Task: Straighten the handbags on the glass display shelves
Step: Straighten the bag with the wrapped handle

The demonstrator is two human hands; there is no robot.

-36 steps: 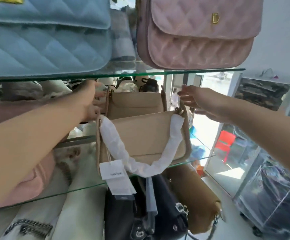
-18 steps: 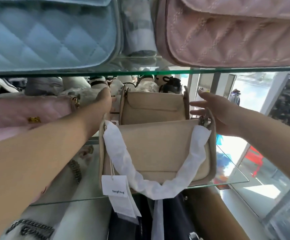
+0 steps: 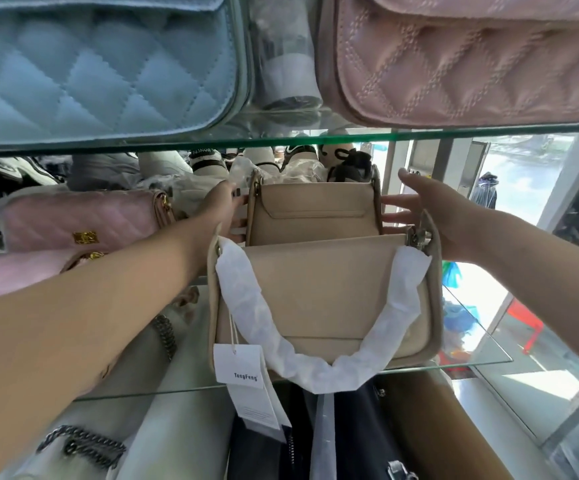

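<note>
Reaching past the front beige handbag, we had both hands at the rear beige handbag, which stood upright just behind it on the middle glass shelf. Our left hand lay against its left end, fingers hidden behind the bag, so we could not tell whether they were closed on it. Our right hand was spread open, fingertips touching or nearly touching the right end.

We judged the bags light and fairly stiff in the body, likely to keep their shape if pressed from both ends, and the smooth faces likely to slide easily on glass. The ends, below the strap hardware, looked the best place to hold. The front bag's paper-wrapped strap and hang tag drooped over the shelf edge and seemed easy to snag.

The shelf was narrow and slick, with its right corner hanging free. A pink quilted bag sat close on the left, and the upper glass shelf left little room overhead.
</note>
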